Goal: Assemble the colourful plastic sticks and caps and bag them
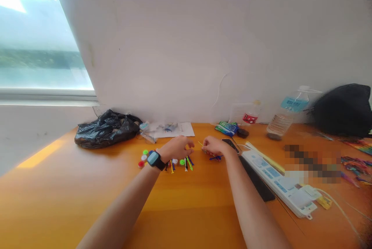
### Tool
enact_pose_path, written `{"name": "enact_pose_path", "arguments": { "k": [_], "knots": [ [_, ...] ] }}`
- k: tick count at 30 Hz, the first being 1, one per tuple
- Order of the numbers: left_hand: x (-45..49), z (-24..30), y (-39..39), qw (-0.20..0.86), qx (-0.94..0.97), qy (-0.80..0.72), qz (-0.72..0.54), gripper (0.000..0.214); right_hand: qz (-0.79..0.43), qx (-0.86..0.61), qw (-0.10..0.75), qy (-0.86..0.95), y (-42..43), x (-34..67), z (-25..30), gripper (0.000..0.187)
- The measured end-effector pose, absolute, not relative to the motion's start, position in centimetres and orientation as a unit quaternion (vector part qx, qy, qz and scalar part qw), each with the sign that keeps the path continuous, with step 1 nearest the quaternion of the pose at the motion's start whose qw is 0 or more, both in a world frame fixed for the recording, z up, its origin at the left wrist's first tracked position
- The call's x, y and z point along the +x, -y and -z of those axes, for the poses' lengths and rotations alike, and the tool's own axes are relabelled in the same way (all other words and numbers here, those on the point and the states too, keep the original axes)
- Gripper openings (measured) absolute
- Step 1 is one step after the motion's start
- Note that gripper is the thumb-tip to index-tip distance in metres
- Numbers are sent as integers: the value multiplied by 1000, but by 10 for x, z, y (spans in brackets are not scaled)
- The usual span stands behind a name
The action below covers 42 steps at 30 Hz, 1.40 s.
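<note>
Right hand [214, 146] pinches thin yellow plastic stick [200, 144], tip raised for grip; left hand [177, 147] half-curled, empty, beside stick above scattered colourful plastic picks [186, 162].

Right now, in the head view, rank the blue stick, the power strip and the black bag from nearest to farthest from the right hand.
1. Blue stick: on the table right at the right hand, just below it.
2. Power strip: to the right, beside the forearm.
3. Black bag: far left, beyond the left hand.
</note>
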<state>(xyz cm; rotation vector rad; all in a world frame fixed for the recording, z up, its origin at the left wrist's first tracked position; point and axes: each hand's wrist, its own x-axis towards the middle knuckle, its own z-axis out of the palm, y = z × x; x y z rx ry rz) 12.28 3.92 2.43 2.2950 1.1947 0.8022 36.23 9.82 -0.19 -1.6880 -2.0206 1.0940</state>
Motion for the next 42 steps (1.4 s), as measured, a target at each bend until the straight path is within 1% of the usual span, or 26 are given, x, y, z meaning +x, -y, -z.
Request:
{"name": "enact_pose_path", "arguments": {
  "k": [2,4,6,8,11,15,17,20,22,26,29,31,33,36,39,40,42],
  "knots": [
    [125,-25,-42,183,842,-413,-295,21,-373,-576,187,703,-95,360,-7,30],
    [128,-26,-43,170,849,-385,-320,28,-394,-539,251,701,-91,352,-16,33],
    [130,-27,-44,173,837,-369,-364,28,-445,-481,324,682,-87,342,-23,39],
    [130,-27,-45,184,816,-372,-402,22,-498,-432,372,653,-84,333,-28,40],
    [129,-26,-49,212,786,-379,-441,14,-529,-413,397,626,-83,326,-29,30],
    [128,-23,-54,271,760,-374,-457,13,-521,-412,417,620,-86,323,-25,21],
    [128,-22,-55,271,762,-375,-454,12,-516,-416,409,627,-86,322,-25,20],
    [129,-21,-54,239,772,-380,-449,8,-500,-419,373,661,-83,323,-26,17],
    [130,-19,-54,230,774,-386,-446,9,-495,-407,360,678,-82,324,-26,17],
    [131,-13,-54,258,777,-383,-428,13,-502,-403,348,682,-81,327,-22,21],
    [132,-8,-56,265,787,-373,-415,11,-465,-441,310,703,-84,327,-15,17],
    [132,-5,-58,253,793,-376,-407,13,-435,-474,294,707,-88,327,-8,16],
    [131,-1,-61,233,804,-384,-389,15,-412,-504,281,705,-92,329,-1,18],
    [130,9,-65,196,819,-410,-350,12,-377,-548,240,706,-98,335,10,23],
    [134,21,-67,181,816,-437,-334,8,-344,-581,195,711,-100,340,17,23],
    [136,24,-67,181,816,-439,-330,9,-332,-590,186,712,-100,342,17,21],
    [140,29,-65,177,825,-436,-312,18,-305,-604,178,714,-101,345,15,18]
  ]
}}
